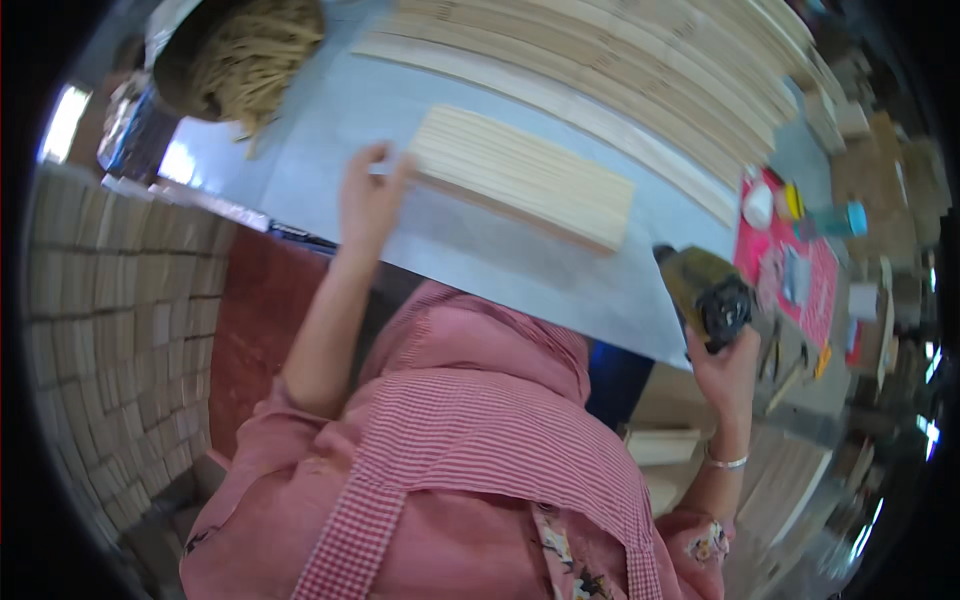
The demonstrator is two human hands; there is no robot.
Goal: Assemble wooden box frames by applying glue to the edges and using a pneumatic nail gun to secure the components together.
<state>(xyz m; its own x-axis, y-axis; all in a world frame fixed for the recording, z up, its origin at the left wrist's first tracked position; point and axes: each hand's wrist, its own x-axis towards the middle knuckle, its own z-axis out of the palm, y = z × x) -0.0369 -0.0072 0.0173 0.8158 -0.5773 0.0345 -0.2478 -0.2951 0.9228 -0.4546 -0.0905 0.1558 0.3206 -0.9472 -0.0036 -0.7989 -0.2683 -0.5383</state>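
On the table in front of me lies a block of pale wooden strips [525, 175], set side by side, at a slant. At its left end is my left hand [375, 195], fingers apart; the fingertips are at the wood's edge, and I cannot tell if they touch it. By the table's right edge, my right hand [725, 365] grips an olive-yellow bottle [695, 275] with a dark tip and a black, crumpled-looking end. The bottle is tilted, its dark tip toward the tabletop. My palm hides part of the black end.
Long wooden boards [580, 75] lie across the far side. A dark bin [180, 70] of thin wood strips [255, 60] stands far left. At right, a pink mat [815, 295] holds a white container [758, 205] and a teal-capped bottle [835, 220]. Stacked wood [120, 330] fills the left.
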